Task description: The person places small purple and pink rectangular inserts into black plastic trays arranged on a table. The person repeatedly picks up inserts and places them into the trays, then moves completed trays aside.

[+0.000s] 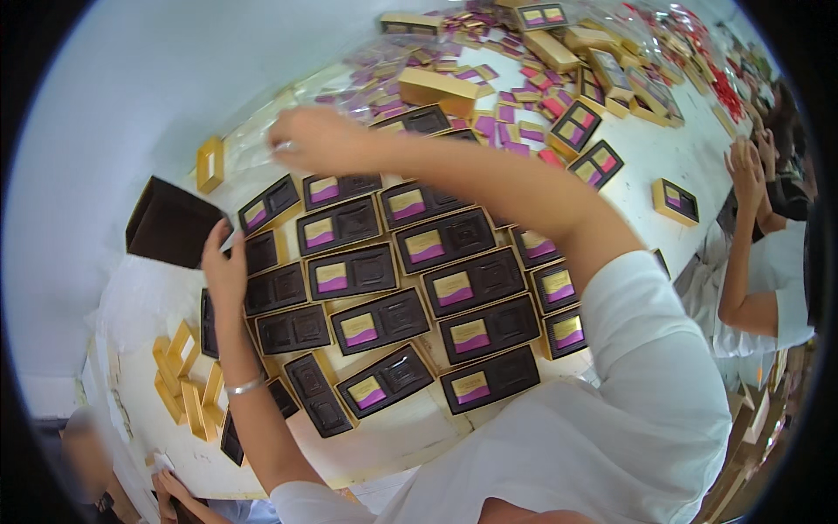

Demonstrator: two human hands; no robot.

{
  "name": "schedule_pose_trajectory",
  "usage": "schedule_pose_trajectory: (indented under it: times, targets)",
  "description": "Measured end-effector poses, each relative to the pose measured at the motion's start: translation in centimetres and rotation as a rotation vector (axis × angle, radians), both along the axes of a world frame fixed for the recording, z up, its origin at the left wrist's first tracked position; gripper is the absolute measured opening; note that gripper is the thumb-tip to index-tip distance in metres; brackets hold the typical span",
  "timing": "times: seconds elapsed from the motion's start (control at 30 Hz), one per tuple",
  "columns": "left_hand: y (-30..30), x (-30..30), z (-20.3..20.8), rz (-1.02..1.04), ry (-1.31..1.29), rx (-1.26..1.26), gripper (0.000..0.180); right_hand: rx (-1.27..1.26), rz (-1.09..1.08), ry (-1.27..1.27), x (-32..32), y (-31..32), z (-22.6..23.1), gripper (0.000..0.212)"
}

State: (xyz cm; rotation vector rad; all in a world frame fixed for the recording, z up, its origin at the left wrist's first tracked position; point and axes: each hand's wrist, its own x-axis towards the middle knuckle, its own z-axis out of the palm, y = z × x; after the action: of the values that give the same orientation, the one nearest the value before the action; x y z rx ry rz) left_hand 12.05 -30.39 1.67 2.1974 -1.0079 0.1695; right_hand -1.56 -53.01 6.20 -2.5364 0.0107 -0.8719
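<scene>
Far left on the white table: a stack of empty gold sleeves at the near edge and a dark brown lid, its far corner cut by the fisheye rim; the left hand lies with fingers spread on a dark two-cell tray, hiding part of it. Centre: rows of dark rectangular trays, most carrying one gold-and-purple packet in the left cell, long axes running left-right, tilted slightly upward to the right. The right hand reaches far over the clear bag of purple and pink packets, fingers curled; whether it pinches anything cannot be told; another person's arms at right edge.
</scene>
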Motion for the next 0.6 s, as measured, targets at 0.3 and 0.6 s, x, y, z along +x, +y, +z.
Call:
schedule_pose_trajectory:
  times: [0.3,0.6]
  targets:
    - [-8.7,-16.9,8.0,-0.564,0.354,0.064,0.031,-0.155,-0.327,1.024,-23.4,-21.1,-2.0,0.088]
    - [-27.8,-23.6,4.1,-0.619,-0.31,0.808,0.055,-0.224,-0.266,1.039,-21.5,-22.6,-3.0,0.101]
